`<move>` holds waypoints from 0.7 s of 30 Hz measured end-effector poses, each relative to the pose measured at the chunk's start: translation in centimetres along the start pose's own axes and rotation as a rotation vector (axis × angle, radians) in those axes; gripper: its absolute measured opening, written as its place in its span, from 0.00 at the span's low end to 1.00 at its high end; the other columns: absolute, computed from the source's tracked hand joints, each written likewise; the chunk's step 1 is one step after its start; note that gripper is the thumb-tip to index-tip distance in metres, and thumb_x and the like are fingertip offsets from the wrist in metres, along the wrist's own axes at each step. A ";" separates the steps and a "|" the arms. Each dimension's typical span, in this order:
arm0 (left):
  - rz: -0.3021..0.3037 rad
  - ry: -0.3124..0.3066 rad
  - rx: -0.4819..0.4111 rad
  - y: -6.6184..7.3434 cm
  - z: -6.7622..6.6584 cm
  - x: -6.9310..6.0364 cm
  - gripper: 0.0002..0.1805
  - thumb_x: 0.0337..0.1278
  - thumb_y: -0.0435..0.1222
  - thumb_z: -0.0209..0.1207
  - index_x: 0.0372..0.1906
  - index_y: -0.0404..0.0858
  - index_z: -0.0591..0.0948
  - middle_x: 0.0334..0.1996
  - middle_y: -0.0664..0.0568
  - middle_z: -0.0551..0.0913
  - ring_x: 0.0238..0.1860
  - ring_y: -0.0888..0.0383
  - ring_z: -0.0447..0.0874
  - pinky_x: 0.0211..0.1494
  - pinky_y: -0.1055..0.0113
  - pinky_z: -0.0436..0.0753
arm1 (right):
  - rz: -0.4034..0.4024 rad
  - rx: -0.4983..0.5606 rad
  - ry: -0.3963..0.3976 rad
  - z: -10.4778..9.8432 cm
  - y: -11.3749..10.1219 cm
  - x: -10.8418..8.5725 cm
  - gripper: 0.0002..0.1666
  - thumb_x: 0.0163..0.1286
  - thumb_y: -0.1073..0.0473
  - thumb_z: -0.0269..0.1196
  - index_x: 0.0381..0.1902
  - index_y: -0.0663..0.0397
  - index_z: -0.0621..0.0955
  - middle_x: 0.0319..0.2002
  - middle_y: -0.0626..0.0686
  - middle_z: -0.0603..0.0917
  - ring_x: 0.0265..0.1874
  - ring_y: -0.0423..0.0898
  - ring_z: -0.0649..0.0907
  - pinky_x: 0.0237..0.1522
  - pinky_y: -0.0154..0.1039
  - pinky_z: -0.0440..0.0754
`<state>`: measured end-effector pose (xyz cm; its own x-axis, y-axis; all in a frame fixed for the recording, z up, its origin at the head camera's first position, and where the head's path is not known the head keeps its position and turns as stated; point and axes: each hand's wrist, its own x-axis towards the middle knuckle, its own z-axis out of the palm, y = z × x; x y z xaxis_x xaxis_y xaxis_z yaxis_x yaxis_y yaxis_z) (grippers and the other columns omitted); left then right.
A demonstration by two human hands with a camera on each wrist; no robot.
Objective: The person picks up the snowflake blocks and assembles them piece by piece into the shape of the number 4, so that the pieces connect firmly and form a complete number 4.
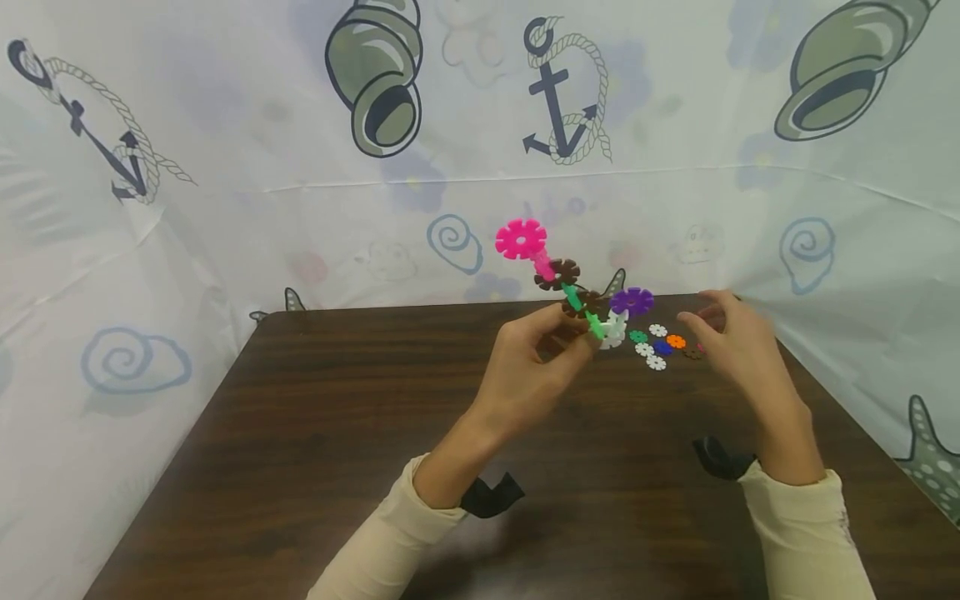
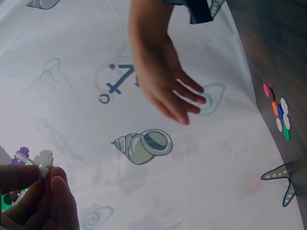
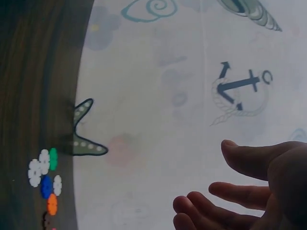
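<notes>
A chain of joined notched discs hangs together above the table: a pink disc (image 1: 521, 239) at its upper left end, brown and green ones in the middle, white ones and a purple disc (image 1: 632, 301) at the right. My left hand (image 1: 529, 367) pinches the chain near its green and white discs; in the left wrist view the left hand (image 2: 43, 199) has thumb and fingers on a white disc (image 2: 44, 159). My right hand (image 1: 742, 354) is raised to the right of the chain, fingers apart and empty; the right wrist view shows the right hand (image 3: 249, 191) with nothing between thumb and fingers.
Several loose discs, among them an orange disc (image 1: 676, 342), a blue disc (image 3: 46, 187) and a green disc (image 2: 287, 133), lie near the far right edge of the dark wooden table (image 1: 300, 433). A printed white cloth (image 1: 225, 250) stands behind and beside the table.
</notes>
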<state>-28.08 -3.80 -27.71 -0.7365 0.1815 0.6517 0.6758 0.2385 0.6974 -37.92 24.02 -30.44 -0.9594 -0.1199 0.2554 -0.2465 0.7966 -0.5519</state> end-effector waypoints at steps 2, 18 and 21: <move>0.008 0.002 0.000 0.0 0.0 0.0 0.09 0.64 0.30 0.62 0.46 0.34 0.87 0.39 0.46 0.90 0.42 0.59 0.87 0.45 0.65 0.88 | 0.027 -0.013 -0.026 0.2 0.5 0.3 0.46 0.80 0.35 0.50 0.77 0.68 0.61 0.63 0.76 0.76 0.58 0.73 0.79 0.58 0.71 0.76; 0.028 0.003 0.002 0.0 0.0 0.0 0.08 0.63 0.28 0.63 0.45 0.34 0.87 0.38 0.45 0.90 0.40 0.59 0.87 0.44 0.69 0.87 | 0.124 -0.028 -0.218 4.8 6.2 2.8 0.43 0.79 0.42 0.55 0.73 0.75 0.62 0.64 0.78 0.73 0.61 0.75 0.76 0.58 0.68 0.78; 0.033 0.001 0.002 0.0 0.0 0.1 0.08 0.63 0.28 0.63 0.45 0.34 0.87 0.38 0.45 0.90 0.40 0.59 0.87 0.44 0.69 0.87 | 0.148 -0.022 -0.249 5.7 6.9 3.0 0.44 0.78 0.44 0.57 0.72 0.77 0.61 0.64 0.79 0.72 0.60 0.75 0.76 0.59 0.68 0.78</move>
<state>-28.17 -3.80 -27.70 -0.7139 0.1881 0.6745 0.6996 0.2340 0.6751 -43.25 25.77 -37.97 -0.9895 -0.1413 -0.0308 -0.1012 0.8285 -0.5507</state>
